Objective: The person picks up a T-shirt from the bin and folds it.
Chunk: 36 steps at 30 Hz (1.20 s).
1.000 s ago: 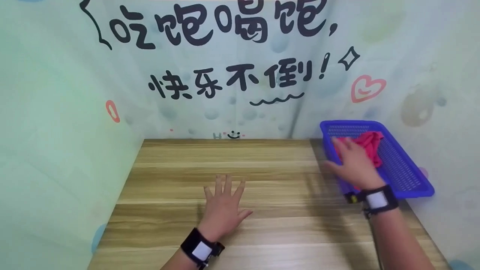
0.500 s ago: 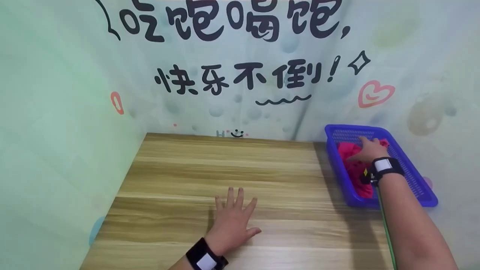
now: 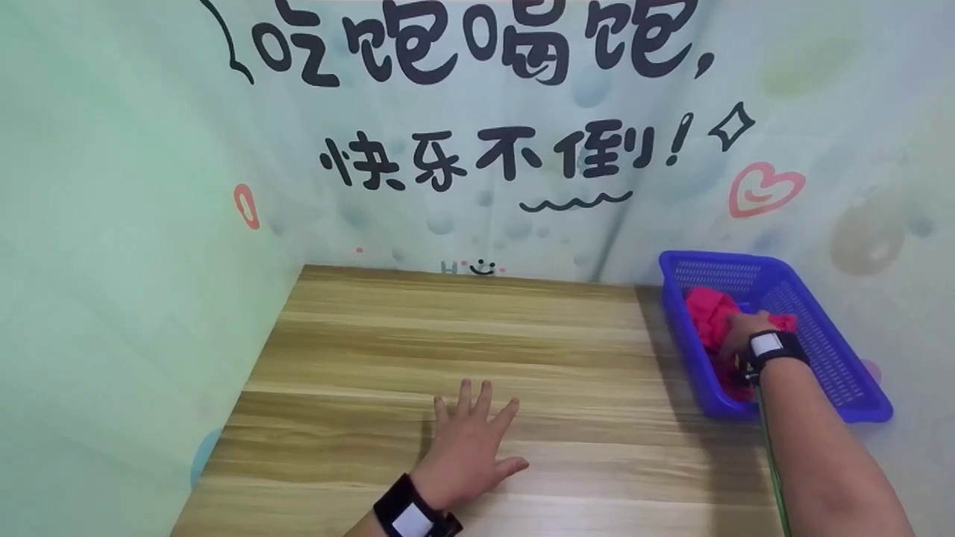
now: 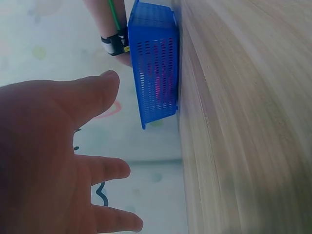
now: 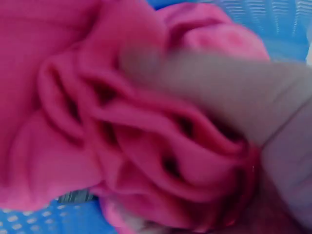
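Observation:
Inside the blue perforated basket [image 3: 835,358], at the right of the head view, lies a crumpled pink cloth [image 3: 710,307]. My right hand [image 3: 744,330] reaches down into the basket and grips the cloth. In the right wrist view the pink cloth [image 5: 141,131] bunches up under the thumb [image 5: 195,80]; the other fingers are mostly hidden by its folds. My left hand [image 3: 466,455] holds nothing, fingers spread and palm down, in front of the middle of the table. The left wrist view shows this left hand [image 4: 53,141] raised off the wood.
A wood-grain table [image 3: 462,335] spreads between pale fabric walls. The back wall hanging [image 3: 477,216] carries large black writing and a red heart. The basket stands at the table's back right, close to the right wall. A green cable [image 3: 772,462] runs along the right forearm.
My right hand has moved from above the basket down into it and taken hold of the pink cloth. My left hand keeps its spread pose. The head view has shifted slightly.

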{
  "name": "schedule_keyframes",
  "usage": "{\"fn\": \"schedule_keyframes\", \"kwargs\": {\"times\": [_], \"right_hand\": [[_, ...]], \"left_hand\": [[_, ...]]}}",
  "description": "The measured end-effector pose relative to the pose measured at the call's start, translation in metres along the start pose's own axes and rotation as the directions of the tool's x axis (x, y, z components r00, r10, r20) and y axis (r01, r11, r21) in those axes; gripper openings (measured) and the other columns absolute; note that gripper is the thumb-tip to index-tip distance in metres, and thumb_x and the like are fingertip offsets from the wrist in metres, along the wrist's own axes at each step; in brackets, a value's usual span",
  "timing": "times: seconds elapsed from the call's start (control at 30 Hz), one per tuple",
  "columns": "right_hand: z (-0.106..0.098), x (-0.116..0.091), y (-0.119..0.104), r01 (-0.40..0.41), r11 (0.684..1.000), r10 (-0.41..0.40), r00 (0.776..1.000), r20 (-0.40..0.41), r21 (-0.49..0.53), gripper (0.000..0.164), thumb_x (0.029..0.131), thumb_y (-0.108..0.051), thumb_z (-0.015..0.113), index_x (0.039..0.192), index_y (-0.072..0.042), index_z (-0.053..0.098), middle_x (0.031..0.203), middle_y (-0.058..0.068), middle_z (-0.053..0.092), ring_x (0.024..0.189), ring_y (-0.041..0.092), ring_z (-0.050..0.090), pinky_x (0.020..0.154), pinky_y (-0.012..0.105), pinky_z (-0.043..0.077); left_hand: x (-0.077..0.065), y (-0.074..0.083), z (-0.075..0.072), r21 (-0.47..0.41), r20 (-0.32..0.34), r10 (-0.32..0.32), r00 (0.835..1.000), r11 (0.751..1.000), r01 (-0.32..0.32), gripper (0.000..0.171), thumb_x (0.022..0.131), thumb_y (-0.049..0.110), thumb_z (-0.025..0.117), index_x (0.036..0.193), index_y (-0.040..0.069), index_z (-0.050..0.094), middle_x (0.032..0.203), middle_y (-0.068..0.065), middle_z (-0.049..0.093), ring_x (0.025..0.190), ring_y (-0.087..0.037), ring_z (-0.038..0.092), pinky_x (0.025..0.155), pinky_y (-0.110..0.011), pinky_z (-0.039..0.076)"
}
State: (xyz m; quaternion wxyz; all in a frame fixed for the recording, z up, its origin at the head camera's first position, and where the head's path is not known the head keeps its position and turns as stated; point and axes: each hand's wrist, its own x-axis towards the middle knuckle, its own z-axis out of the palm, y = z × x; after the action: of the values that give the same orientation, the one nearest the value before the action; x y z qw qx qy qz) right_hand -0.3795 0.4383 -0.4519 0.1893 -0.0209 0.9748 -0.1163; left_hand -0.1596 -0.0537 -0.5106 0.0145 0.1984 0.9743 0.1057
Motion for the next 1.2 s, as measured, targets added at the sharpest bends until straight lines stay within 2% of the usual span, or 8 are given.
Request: {"fn": "schedule_keyframes", "kwargs": {"times": [0.1,0.23,0.43,0.57,0.73,0.9,1.07,1.2], "right_hand": [[0.001,0.004,0.011,0.014,1.000,-0.015,0.999,-0.033,-0.015,0.030,0.067,-0.010,0.079,0.088,0.000,0.061,0.093,0.027,0.058,0.099,0.049,0.047,0.068,0.042,0.051],[-0.001,0.004,0.016,0.021,0.999,-0.017,0.996,-0.088,0.044,0.019,0.071,-0.011,0.073,0.082,-0.006,0.059,0.078,0.011,0.061,0.077,0.032,0.056,0.061,0.035,0.048],[-0.021,-0.004,0.008,0.077,0.993,-0.053,0.970,-0.236,0.093,0.018,0.075,-0.013,0.070,0.078,-0.011,0.052,0.068,0.002,0.056,0.064,0.022,0.053,0.056,0.034,0.042],[-0.048,-0.022,-0.020,0.102,0.983,-0.038,0.929,-0.368,0.154,0.021,0.080,-0.013,0.070,0.079,-0.009,0.050,0.066,0.002,0.049,0.064,0.024,0.049,0.056,0.035,0.040],[-0.077,-0.061,-0.068,0.147,0.953,-0.004,0.881,-0.474,0.266,0.024,0.088,-0.017,0.075,0.097,-0.003,0.058,0.075,0.005,0.058,0.074,0.028,0.057,0.061,0.034,0.049],[-0.088,-0.097,-0.114,0.217,0.894,0.015,0.859,-0.511,0.391,0.031,0.091,-0.020,0.078,0.109,-0.008,0.057,0.082,-0.003,0.056,0.082,0.024,0.056,0.065,0.027,0.052],[-0.071,-0.117,-0.160,0.367,0.846,-0.092,0.815,-0.572,0.387,0.026,0.085,-0.007,0.078,0.106,-0.008,0.062,0.085,-0.005,0.055,0.081,0.018,0.053,0.061,0.026,0.048],[-0.019,-0.113,-0.199,0.495,0.797,-0.217,0.770,-0.599,0.348,0.024,0.076,0.005,0.073,0.097,-0.006,0.067,0.087,0.001,0.055,0.081,0.016,0.050,0.063,0.027,0.045]], "left_hand": [[0.000,0.000,0.002,-0.007,-0.008,0.002,1.000,1.000,-0.002,0.084,0.095,0.075,0.057,0.164,0.030,0.041,0.171,-0.024,0.032,0.159,-0.054,0.025,0.114,-0.087,0.024],[-0.002,0.000,0.007,-0.024,-0.009,0.002,1.000,1.000,-0.002,0.083,0.095,0.074,0.058,0.164,0.029,0.042,0.171,-0.024,0.033,0.159,-0.054,0.025,0.113,-0.088,0.023],[-0.001,0.000,0.010,-0.063,-0.012,0.013,1.000,0.998,-0.013,0.082,0.096,0.073,0.058,0.163,0.028,0.044,0.170,-0.024,0.034,0.158,-0.054,0.025,0.112,-0.089,0.022],[-0.002,0.002,0.009,-0.074,-0.002,0.005,1.000,0.997,-0.006,0.082,0.096,0.074,0.058,0.163,0.029,0.044,0.171,-0.024,0.033,0.159,-0.054,0.024,0.113,-0.088,0.021],[-0.004,0.001,0.007,-0.078,-0.003,-0.008,1.000,0.997,0.008,0.082,0.096,0.073,0.059,0.162,0.028,0.044,0.170,-0.024,0.035,0.158,-0.055,0.024,0.113,-0.089,0.021],[-0.003,-0.005,-0.001,-0.086,0.016,-0.021,1.000,0.996,0.023,0.083,0.097,0.075,0.053,0.164,0.027,0.043,0.171,-0.026,0.032,0.159,-0.057,0.018,0.114,-0.088,0.021],[0.004,-0.011,-0.013,-0.046,0.022,-0.024,0.999,0.999,0.025,0.086,0.097,0.079,0.048,0.165,0.026,0.040,0.171,-0.026,0.029,0.159,-0.058,0.016,0.114,-0.088,0.022],[0.007,-0.014,-0.020,-0.021,-0.007,-0.036,0.999,0.999,0.036,0.088,0.097,0.078,0.051,0.166,0.025,0.039,0.172,-0.026,0.029,0.159,-0.058,0.016,0.114,-0.087,0.023]]}}
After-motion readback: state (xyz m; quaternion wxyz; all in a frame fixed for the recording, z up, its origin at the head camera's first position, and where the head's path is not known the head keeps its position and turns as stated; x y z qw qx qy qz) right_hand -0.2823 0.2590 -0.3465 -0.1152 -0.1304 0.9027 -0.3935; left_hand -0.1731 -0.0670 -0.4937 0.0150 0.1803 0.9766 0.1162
